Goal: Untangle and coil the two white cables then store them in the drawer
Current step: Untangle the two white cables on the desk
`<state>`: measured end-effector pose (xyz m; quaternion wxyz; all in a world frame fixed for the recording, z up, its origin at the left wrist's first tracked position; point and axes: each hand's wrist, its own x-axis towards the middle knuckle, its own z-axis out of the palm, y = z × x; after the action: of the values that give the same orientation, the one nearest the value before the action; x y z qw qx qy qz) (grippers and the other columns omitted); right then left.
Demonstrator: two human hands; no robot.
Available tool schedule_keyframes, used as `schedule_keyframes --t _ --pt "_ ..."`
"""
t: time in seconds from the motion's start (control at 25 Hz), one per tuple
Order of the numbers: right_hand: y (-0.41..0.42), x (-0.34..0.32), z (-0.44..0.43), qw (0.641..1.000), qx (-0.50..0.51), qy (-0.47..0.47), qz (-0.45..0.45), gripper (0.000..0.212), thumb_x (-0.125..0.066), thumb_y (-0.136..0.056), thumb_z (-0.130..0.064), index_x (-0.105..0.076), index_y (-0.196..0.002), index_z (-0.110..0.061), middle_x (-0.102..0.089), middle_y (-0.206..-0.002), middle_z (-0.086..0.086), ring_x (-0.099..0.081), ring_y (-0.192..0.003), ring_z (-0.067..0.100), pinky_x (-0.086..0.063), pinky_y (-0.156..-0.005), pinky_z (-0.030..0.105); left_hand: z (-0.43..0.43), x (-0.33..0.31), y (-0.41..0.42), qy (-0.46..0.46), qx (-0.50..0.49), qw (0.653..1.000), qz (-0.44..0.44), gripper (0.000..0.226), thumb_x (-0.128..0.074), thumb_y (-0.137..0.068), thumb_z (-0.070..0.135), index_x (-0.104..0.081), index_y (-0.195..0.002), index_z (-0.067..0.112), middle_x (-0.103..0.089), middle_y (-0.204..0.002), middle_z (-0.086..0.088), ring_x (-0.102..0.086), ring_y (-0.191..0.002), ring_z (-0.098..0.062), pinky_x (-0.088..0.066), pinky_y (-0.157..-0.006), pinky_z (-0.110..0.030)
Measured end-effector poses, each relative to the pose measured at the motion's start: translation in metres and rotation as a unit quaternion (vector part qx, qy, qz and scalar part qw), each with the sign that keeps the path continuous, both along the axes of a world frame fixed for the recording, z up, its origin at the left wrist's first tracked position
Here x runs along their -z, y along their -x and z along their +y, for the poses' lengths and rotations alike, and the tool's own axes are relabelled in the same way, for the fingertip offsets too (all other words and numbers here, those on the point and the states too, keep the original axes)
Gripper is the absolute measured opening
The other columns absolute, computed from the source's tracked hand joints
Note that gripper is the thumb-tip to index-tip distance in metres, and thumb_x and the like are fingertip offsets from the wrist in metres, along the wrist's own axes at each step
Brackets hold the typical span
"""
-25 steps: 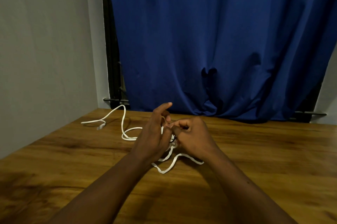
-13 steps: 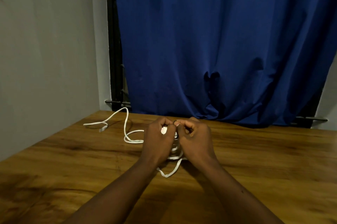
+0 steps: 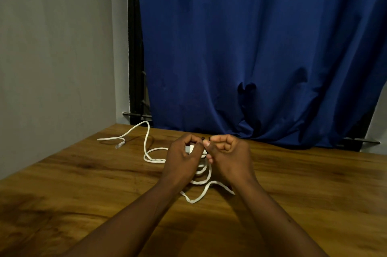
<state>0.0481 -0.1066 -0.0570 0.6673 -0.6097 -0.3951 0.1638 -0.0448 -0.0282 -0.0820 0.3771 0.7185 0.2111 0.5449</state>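
White cable (image 3: 146, 143) trails over the wooden table (image 3: 83, 183) from a plug end (image 3: 119, 145) at the far left to a tangle of loops (image 3: 201, 181) between my hands. My left hand (image 3: 182, 160) grips a white connector and part of the tangle, fingers curled round it. My right hand (image 3: 228, 158) sits close beside it, fingers curled, pinching cable at the tangle's top. A small dark piece (image 3: 206, 138) shows between the fingertips. How the two cables divide is hidden by the hands. No drawer is in view.
A blue curtain (image 3: 251, 47) hangs behind the table's far edge, with a dark frame (image 3: 134, 47) to its left. A grey wall (image 3: 52, 57) borders the table on the left.
My left hand's raised finger has curled down onto the tangle. Both hands have closed together and lifted slightly, and the loop below them has shifted.
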Motion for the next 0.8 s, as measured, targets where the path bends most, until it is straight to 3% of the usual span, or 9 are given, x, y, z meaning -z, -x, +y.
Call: schedule_keyframes --t 0.24,0.32,0.44,0.56,0.8 --pt "0.0042 -0.0002 -0.0036 0.995 0.008 0.031 -0.099 0.008 -0.066 -0.090 -0.015 -0.072 -0.094 -0.018 -0.074 -0.081 -0.001 -0.071 -0.067 0.006 -0.054 -0.058 0.016 -0.0068 -0.0023 0.0031 -0.024 -0.028 0.999 -0.013 0.012 -0.063 -0.088 0.003 -0.070 -0.079 0.006 -0.069 -0.067 0.004 -0.065 -0.064 0.000 -0.045 -0.059 -0.008" --pt "0.0060 -0.0001 -0.0034 0.990 0.015 0.041 -0.135 0.012 -0.064 -0.091 -0.013 -0.071 -0.092 -0.023 -0.073 -0.083 -0.003 -0.070 -0.071 0.007 -0.058 -0.064 0.021 -0.0057 -0.0015 0.0031 -0.029 -0.045 0.999 -0.006 0.015 -0.063 -0.086 0.003 -0.071 -0.075 0.010 -0.069 -0.065 0.005 -0.065 -0.063 -0.002 -0.047 -0.060 -0.009" --pt "0.0072 0.0005 -0.0031 0.984 0.031 0.052 -0.167 0.018 -0.061 -0.092 -0.013 -0.067 -0.087 -0.029 -0.071 -0.083 -0.007 -0.069 -0.070 0.004 -0.058 -0.063 0.019 -0.0034 0.0007 0.0005 -0.046 -0.080 0.996 0.005 0.015 -0.065 -0.085 0.012 -0.073 -0.073 0.017 -0.069 -0.066 0.005 -0.064 -0.065 -0.008 -0.052 -0.063 -0.023" --pt "0.0064 0.0001 -0.0020 0.983 0.046 0.055 -0.170 0.014 -0.062 -0.091 -0.013 -0.071 -0.091 -0.024 -0.072 -0.085 -0.007 -0.069 -0.074 0.004 -0.057 -0.066 0.019 -0.0036 0.0013 -0.0001 -0.070 -0.089 0.994 0.013 0.015 -0.064 -0.083 0.022 -0.074 -0.072 0.020 -0.067 -0.066 0.007 -0.062 -0.066 -0.008 -0.051 -0.064 -0.028" --pt "0.0067 -0.0012 -0.0027 0.991 0.036 0.035 -0.126 0.012 -0.063 -0.090 -0.010 -0.072 -0.092 -0.017 -0.073 -0.081 -0.002 -0.071 -0.072 0.008 -0.058 -0.065 0.020 -0.0102 -0.0033 0.0013 -0.042 -0.090 0.995 -0.019 0.023 -0.066 -0.082 0.011 -0.072 -0.064 0.025 -0.067 -0.061 0.008 -0.062 -0.063 -0.010 -0.050 -0.062 -0.026"
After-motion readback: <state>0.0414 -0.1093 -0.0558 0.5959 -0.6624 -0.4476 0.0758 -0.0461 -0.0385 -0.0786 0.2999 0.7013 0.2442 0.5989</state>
